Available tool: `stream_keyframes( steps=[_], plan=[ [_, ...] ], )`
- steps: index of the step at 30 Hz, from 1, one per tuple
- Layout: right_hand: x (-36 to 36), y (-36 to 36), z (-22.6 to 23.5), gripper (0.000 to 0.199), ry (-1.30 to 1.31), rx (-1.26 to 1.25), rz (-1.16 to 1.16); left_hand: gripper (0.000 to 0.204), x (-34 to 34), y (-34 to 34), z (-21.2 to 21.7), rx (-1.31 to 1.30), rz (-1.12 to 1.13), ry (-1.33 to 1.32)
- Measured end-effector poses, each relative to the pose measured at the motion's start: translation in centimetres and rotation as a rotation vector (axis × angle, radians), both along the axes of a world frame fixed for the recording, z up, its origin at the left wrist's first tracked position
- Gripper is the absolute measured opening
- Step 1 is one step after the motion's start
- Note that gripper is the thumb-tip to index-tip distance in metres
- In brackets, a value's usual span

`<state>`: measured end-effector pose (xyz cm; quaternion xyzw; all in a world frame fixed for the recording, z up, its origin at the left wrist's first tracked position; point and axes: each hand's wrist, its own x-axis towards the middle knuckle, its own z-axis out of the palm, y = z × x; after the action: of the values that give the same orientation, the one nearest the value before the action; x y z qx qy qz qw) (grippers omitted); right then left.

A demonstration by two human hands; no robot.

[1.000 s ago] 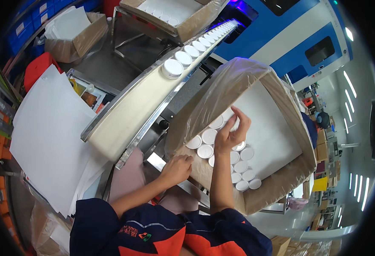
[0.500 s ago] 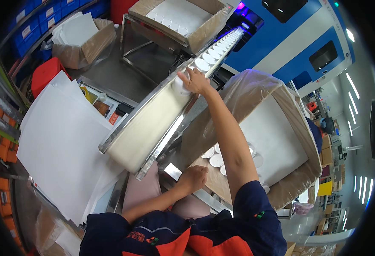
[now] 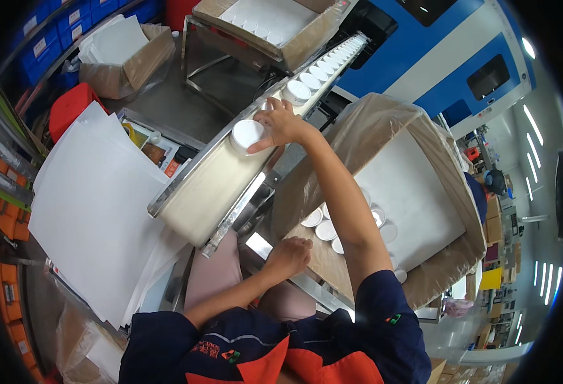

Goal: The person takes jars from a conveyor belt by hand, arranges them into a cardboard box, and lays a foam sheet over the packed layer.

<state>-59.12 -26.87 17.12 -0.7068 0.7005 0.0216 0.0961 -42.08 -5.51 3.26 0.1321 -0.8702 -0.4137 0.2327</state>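
Observation:
My right hand [image 3: 280, 123] reaches out over the conveyor belt [image 3: 211, 185] and grips a round white lid [image 3: 247, 136] at its end. More white lids [image 3: 323, 65] come down the belt in a single row behind it. My left hand [image 3: 289, 255] rests on the near edge of a large cardboard box [image 3: 384, 121] lined with a clear plastic bag. Several white lids [image 3: 325, 229] lie on a white sheet [image 3: 416, 198] inside that box, partly hidden by my right arm.
A stack of large white sheets [image 3: 96, 211] lies to the left. Behind the belt stand a box with white sheets [image 3: 124, 54], another box of lids [image 3: 275, 22] on a metal frame, a red bin [image 3: 70, 109] and a blue machine [image 3: 448, 57].
My right hand left the lids in the box, swung up to the conveyor and closed on the lid at the belt's end. My left hand stayed on the box edge.

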Motion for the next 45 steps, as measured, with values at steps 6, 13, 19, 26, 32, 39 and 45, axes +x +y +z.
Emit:
stream_keyframes(
  steps=[6, 13, 19, 26, 32, 39, 45],
  plan=[
    [0.8, -0.5, 0.5, 0.101, 0.026, 0.009, 0.133, 0.014, 0.2, -0.1, 0.1, -0.034, 0.017, -0.028],
    [2.9, 3.3, -0.2, 0.094, -0.198, -0.275, -0.005, 0.013, 0.3, 0.3, 0.3, -0.058, 0.045, -0.079],
    [4.8, 15.2, 1.6, 0.100, -0.521, -1.182, 0.103, 0.013, -0.2, 0.2, 0.3, -0.017, 0.041, -0.054],
    [5.3, 24.3, 0.6, 0.107, -0.380, -1.421, -0.131, 0.016, 0.0, -0.1, 1.1, -0.070, 0.073, -0.202],
    [4.2, 28.2, -0.7, 0.109, -0.234, -1.449, -0.280, 0.009, 0.1, 0.5, 1.6, -0.081, 0.082, -0.130],
    [3.4, 31.1, -2.2, 0.121, -0.365, -1.453, -0.376, 0.008, -0.1, 0.5, 1.7, -0.107, 0.100, -0.088],
    [0.6, 34.4, -5.0, 0.105, -0.744, -1.491, -0.645, 0.010, -0.3, 0.4, 0.4, -0.064, 0.084, -0.127]
  ],
)
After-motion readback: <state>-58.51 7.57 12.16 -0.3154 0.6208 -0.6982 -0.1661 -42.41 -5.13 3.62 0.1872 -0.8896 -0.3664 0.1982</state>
